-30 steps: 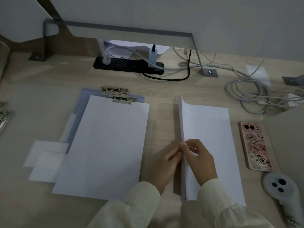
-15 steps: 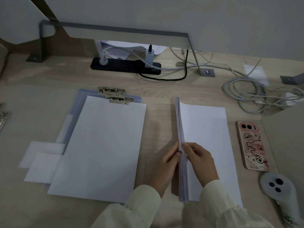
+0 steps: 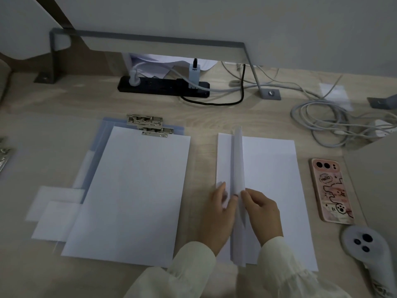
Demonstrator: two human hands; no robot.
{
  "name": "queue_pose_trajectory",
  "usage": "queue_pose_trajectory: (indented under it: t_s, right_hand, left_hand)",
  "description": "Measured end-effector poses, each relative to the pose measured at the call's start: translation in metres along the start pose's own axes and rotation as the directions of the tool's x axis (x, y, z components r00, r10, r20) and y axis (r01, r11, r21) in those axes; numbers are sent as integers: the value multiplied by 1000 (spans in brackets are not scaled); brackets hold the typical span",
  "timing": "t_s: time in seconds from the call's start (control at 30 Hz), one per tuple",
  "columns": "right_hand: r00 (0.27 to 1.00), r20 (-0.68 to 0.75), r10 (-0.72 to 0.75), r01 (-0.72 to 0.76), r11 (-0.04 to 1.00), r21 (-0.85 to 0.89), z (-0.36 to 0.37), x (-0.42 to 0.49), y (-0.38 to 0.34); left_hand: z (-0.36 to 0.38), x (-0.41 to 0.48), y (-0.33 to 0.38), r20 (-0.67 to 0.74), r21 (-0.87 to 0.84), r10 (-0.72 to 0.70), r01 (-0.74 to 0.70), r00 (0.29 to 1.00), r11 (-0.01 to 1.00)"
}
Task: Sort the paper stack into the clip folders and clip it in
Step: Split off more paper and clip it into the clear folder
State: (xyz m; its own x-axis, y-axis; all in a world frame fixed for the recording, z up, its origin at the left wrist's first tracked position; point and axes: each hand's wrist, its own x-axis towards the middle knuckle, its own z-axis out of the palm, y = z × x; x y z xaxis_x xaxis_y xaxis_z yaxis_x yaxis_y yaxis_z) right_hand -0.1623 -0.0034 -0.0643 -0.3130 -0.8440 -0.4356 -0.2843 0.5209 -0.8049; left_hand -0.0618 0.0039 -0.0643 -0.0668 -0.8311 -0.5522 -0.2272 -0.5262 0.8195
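A white paper stack (image 3: 272, 190) lies flat on the desk at centre right. A batch of its sheets (image 3: 238, 168) stands lifted on edge along the stack's left side. My left hand (image 3: 219, 214) and my right hand (image 3: 261, 211) pinch this lifted batch between them near its lower half. Left of it lie translucent blue clip folders (image 3: 101, 143) with metal clips (image 3: 148, 124) at the top. A white sheet pile (image 3: 133, 190) rests on them, below the clips.
A pink phone (image 3: 330, 190) and a grey controller (image 3: 365, 248) lie at the right. Small white slips (image 3: 53, 211) sit left of the folders. A black power strip (image 3: 163, 87) and coiled cables (image 3: 335, 123) run along the back. A metal frame leg (image 3: 270, 94) stands behind.
The lifted batch has swung up from the stack's left edge and now stands over it, with some sheets lying flat to its left. Both hands stayed on it.
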Motion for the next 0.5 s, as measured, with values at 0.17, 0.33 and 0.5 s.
queue_pose_trajectory:
  t_s: [0.17,0.33,0.5]
  right_hand:
    - [998,29,-47,48,999,-17,3,-4,-1]
    - [998,41,-48,50,998,-30,2,-5,5]
    - [997,39,-65,67,997,-45,2,-6,5]
  left_hand:
    - [8,3,-7,21,-43,-131,132,991,990]
    - [1,4,-2,26,49,-266,264,964,963]
    - [6,-9,5,-30,173,-200,202,979,964]
